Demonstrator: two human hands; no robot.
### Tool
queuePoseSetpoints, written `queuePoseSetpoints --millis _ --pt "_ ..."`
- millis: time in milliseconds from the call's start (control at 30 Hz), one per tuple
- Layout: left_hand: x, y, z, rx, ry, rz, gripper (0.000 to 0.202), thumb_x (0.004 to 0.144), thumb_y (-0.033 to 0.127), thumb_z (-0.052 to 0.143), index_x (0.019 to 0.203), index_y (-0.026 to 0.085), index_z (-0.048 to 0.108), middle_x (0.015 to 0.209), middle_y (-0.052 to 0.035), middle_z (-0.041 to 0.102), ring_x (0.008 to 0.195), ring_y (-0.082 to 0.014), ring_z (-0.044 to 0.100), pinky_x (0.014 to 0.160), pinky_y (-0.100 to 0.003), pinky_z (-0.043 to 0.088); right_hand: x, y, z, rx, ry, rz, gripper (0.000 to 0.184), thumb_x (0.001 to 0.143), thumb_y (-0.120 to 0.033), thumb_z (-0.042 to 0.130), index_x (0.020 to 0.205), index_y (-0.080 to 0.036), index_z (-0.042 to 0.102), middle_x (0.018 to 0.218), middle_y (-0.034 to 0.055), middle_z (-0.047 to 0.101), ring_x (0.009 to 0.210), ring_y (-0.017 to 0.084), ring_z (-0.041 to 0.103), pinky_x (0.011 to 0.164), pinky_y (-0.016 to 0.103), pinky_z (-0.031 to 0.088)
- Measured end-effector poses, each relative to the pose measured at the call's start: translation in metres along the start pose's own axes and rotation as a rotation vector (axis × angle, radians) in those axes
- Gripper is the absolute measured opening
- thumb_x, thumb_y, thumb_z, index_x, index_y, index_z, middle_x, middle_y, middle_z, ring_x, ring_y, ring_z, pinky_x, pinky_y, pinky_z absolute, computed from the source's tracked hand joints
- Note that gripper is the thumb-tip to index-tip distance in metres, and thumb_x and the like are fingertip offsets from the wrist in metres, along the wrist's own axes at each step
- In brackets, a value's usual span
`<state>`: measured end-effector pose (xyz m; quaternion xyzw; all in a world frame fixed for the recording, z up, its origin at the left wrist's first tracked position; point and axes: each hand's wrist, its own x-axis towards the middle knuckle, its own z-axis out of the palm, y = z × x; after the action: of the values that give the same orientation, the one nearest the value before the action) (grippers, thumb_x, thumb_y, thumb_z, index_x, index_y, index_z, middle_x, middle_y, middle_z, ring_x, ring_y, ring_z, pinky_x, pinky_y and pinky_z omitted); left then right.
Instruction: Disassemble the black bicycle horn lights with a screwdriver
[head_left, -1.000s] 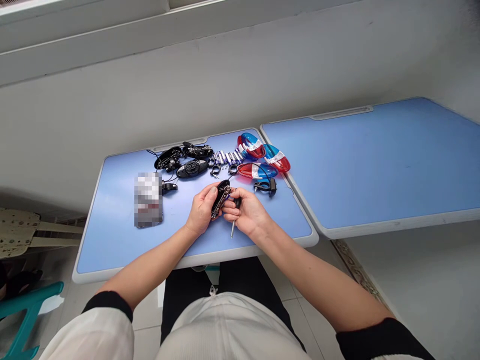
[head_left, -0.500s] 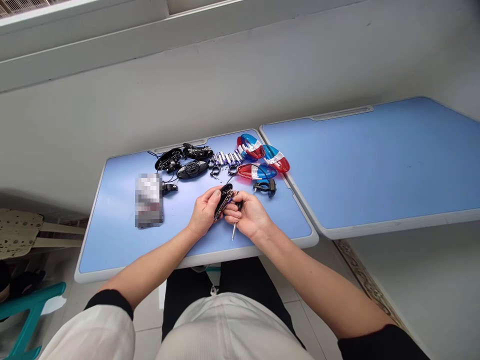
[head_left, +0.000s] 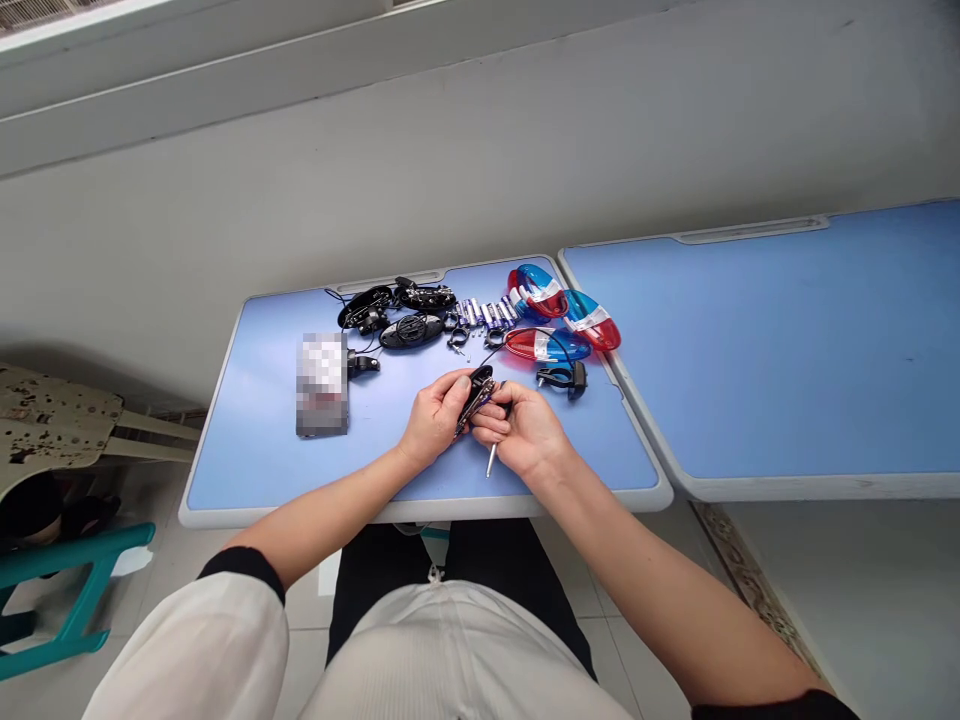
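Observation:
My left hand (head_left: 437,420) is closed around a black oval housing (head_left: 478,388), tilted, with its open side and inner metal parts facing right. A screwdriver (head_left: 491,460) is tucked in my right hand (head_left: 529,432), its bright shaft pointing down toward me and its dark handle mostly hidden by the fingers. The right fingertips touch the inside of the housing; what they pinch there is too small to make out. A thin cable runs from the housing toward a black clamp with a switch box (head_left: 564,378). Just behind lies a red-and-blue light cover (head_left: 547,345).
Farther back are several batteries (head_left: 486,313), more red-and-blue covers (head_left: 592,318), open black housings (head_left: 424,295), a closed black housing with coiled cable (head_left: 412,330) and ring clamps (head_left: 458,338). A blurred-out flat object (head_left: 322,385) lies left. A second blue table (head_left: 787,350) adjoins on the right.
The view has shifted, so the table and objects sit farther right in the picture. Both hands keep their hold on the housing and the screwdriver, with little other movement.

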<state>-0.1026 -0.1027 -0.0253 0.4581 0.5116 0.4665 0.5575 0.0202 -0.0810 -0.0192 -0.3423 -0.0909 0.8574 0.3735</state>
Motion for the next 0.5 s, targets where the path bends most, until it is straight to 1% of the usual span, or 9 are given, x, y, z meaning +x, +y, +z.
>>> queuePoseSetpoints --millis 133,233,367,433,500 --pt "0.0005 -0.0007 -0.0003 -0.012 0.01 -0.013 0.039 0.086 0.043 0.045 0.109 0.017 0.06 0.067 0.0005 0.058 0.043 -0.008 0.045 0.04 -0.022 0.037 0.0016 -0.0016 -0.001 -0.025 -0.008 0.018 0.021 0.058 -0.011 0.049 0.058 -0.021 0.03 0.041 -0.0081 0.027 0.033 0.004 0.019 0.031 0.015 0.018" --pt "0.0001 -0.0025 -0.0004 0.021 0.029 0.021 0.038 0.087 0.042 0.044 0.11 0.017 0.061 0.073 -0.0007 0.061 0.046 -0.0077 0.045 0.042 -0.021 0.039 0.0032 -0.0015 -0.001 -0.044 -0.023 0.034 0.021 0.059 -0.014 0.05 0.059 -0.021 0.03 0.041 -0.0084 0.026 0.032 0.004 0.019 0.031 0.015 0.018" --pt "-0.0014 -0.0036 -0.0003 0.1 0.053 0.077 0.037 0.087 0.04 0.044 0.109 0.017 0.063 0.085 -0.0027 0.065 0.053 -0.0091 0.05 0.046 -0.021 0.042 0.004 0.0009 0.001 -0.064 -0.025 -0.015 0.021 0.056 -0.014 0.05 0.057 -0.021 0.03 0.039 -0.0086 0.026 0.031 0.004 0.02 0.031 0.016 0.019" --pt "-0.0021 -0.0027 -0.0002 0.106 0.059 0.076 0.037 0.087 0.04 0.044 0.109 0.017 0.062 0.084 -0.0029 0.065 0.055 -0.0099 0.051 0.046 -0.021 0.042 0.0027 0.0023 0.003 -0.064 -0.009 -0.046 0.02 0.055 -0.013 0.05 0.057 -0.021 0.031 0.039 -0.0086 0.027 0.031 0.004 0.02 0.031 0.015 0.018" --pt "-0.0026 -0.0011 -0.0001 0.087 0.047 0.063 0.037 0.087 0.04 0.044 0.109 0.016 0.062 0.079 -0.0023 0.064 0.052 -0.0095 0.049 0.045 -0.021 0.041 0.0003 0.0033 0.0054 -0.061 0.013 -0.067 0.019 0.055 -0.013 0.049 0.057 -0.021 0.033 0.039 -0.0088 0.028 0.031 0.004 0.019 0.03 0.015 0.017"
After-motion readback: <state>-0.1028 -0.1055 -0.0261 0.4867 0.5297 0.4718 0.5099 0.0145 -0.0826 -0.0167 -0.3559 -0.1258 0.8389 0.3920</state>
